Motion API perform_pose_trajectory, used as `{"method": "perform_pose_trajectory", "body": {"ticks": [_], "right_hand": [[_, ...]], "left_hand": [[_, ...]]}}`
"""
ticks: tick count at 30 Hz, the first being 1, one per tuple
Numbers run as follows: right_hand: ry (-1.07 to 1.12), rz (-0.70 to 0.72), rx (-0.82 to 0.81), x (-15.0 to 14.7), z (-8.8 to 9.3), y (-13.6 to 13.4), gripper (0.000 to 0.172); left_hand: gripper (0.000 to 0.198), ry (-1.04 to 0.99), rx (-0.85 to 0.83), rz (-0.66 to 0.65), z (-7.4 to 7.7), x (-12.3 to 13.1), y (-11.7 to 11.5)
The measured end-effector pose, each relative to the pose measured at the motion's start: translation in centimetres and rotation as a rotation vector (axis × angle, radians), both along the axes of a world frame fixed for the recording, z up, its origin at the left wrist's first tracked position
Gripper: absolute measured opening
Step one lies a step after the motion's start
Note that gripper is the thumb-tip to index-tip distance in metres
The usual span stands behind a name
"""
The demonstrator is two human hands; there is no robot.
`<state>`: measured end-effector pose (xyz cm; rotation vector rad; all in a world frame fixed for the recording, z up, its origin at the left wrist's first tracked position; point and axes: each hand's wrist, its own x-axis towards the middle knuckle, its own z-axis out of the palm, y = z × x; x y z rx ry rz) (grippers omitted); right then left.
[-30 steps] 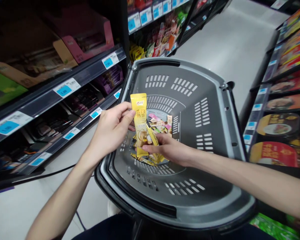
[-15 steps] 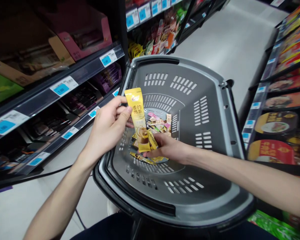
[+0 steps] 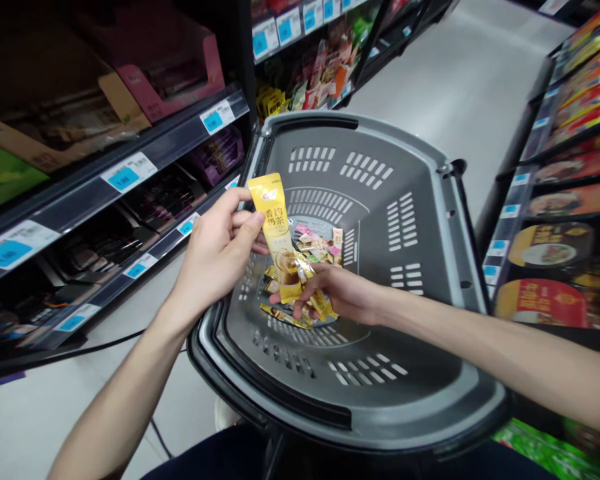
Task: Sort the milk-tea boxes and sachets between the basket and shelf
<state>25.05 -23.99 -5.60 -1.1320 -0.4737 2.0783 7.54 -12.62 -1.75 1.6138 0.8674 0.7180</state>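
Observation:
My left hand (image 3: 225,243) pinches the upper left edge of a long yellow milk tea sachet (image 3: 274,217), held over the basket with its printed front facing me. Below and to the right, my right hand (image 3: 344,292) is closed on a second yellow sachet (image 3: 323,306), which tilts and is partly covered by the fingers. Some right fingertips reach the lower end of the first sachet; whether they grip it I cannot tell. Beneath both hands is a grey shopping basket (image 3: 375,353). On its bottom lie several pink and cream sachets (image 3: 317,240) and another yellow sachet (image 3: 283,316).
Dark store shelves (image 3: 175,137) with boxes and price labels run along the left. A right-hand shelf (image 3: 523,177) holds packaged food, including round-lidded tubs (image 3: 550,300). Between them a pale floor aisle (image 3: 430,80) stretches away. A black cable (image 3: 105,343) crosses the floor at lower left.
My right hand has lifted slightly and its fingers have shifted, so the second sachet now hangs at a different slant. The sachet in my left hand has tilted a little; the basket stays put.

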Motion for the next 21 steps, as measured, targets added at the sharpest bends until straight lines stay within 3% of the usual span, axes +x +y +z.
{"method": "perform_pose_trajectory", "body": {"ticks": [7, 13, 21], "right_hand": [[0.143, -0.045, -0.058, 0.35, 0.24, 0.14, 0.031], [0.095, -0.084, -0.003, -0.07, 0.75, 0.14, 0.027], [-0.036, -0.214, 0.146, -0.35, -0.07, 0.08, 0.043]], "left_hand": [[0.038, -0.035, -0.011, 0.002, -0.17, -0.17, 0.25], [0.040, -0.082, -0.027, 0.020, -0.32, -0.22, 0.48], [0.049, -0.072, -0.065, -0.050, 0.19, -0.13, 0.51]]}}
